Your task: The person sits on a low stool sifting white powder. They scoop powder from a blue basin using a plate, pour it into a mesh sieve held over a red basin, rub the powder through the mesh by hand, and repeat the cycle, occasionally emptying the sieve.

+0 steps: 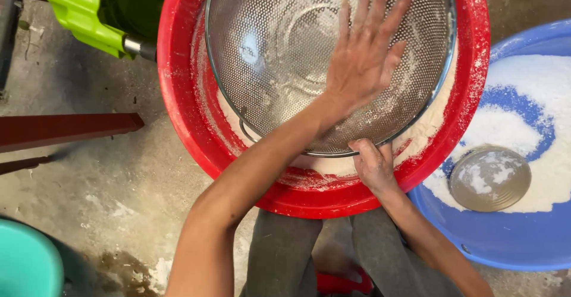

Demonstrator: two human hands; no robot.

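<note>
Shiny perforated metal sieve (285, 47); glossy red plastic basin (178, 77); rough concrete floor (101, 172)

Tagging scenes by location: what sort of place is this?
Probably a home yard or a work floor for preparing food at ground level: bare concrete floor, a red basin with a metal sieve over white flour, and a blue basin of white grain alongside.

My only view comes from the head camera, looking almost straight down from close above my left hand (363, 56), spread flat inside the metal sieve (279, 47), and my right hand (373, 165), at the sieve's near rim, with my knees below both.
</note>
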